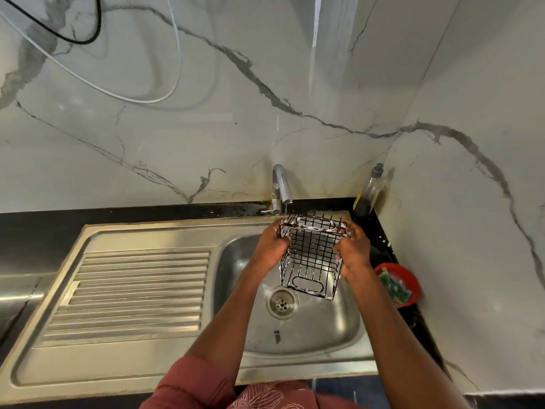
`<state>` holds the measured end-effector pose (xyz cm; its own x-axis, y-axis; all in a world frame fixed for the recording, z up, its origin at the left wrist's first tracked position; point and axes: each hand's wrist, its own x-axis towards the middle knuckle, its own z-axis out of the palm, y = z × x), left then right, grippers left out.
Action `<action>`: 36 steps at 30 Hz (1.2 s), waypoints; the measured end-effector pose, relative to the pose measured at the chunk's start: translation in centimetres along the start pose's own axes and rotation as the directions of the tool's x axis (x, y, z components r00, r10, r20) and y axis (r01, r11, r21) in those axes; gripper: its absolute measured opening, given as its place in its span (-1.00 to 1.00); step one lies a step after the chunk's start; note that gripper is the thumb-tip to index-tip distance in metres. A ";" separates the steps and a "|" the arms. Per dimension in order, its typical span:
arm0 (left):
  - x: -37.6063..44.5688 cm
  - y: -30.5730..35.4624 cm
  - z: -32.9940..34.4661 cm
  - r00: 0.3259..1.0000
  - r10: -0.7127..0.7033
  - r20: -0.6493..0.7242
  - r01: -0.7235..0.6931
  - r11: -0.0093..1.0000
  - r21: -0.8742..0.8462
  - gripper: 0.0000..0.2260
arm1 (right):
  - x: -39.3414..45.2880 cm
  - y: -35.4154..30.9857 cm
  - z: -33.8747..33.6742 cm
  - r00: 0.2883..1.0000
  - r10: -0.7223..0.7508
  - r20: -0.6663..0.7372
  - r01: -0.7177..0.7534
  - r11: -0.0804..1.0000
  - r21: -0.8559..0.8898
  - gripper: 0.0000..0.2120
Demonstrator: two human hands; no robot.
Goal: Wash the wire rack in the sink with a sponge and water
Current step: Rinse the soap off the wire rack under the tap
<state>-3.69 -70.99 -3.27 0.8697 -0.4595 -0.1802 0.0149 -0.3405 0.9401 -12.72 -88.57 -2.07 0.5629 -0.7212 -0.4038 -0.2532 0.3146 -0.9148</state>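
Your sleeve (188,385) and patterned cloth at the bottom edge are cut off by the frame, and your two forearms reach from there out over the sink (309,335). You hold the rack (312,255) between both hands, lifted above the basin and just above the drain (282,304), tilted so its open side faces you. Your left hand (269,246) grips the rack's left wall, fingers curled round the wires; your right hand (354,252) grips the right wall the same way. The fingertips of both hands are hidden behind the mesh. White suds cling to the far rim and the lower edge of the rack.

The tap (280,187) stands just behind the rack, and a thin stream of water falls from its spout onto the rack's back left corner. How strong the flow is, you can hardly make out.

On the dark desk (147,215) to the right, your right wrist partly covers a red bowl (408,278) holding a green sponge (395,287) with foam. A bottle (368,193) stands in the corner, its label unreadable. The drainboard (132,293) lies to the left. Two cables (118,95) loop across the marble wall, running out of frame.
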 end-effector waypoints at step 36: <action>-0.4 -2.2 -0.4 0.982 -0.187 0.003 0.179 0.932 -0.316 -0.47 | 0.6 0.6 1.2 0.998 -0.046 0.037 0.042 0.994 0.103 -0.05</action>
<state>-3.82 -69.70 -5.19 0.8498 -0.3905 -0.3540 0.3250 -0.1406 0.9352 -11.59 -88.09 -2.86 0.6029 -0.7112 -0.3616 -0.1475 0.3460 -0.9266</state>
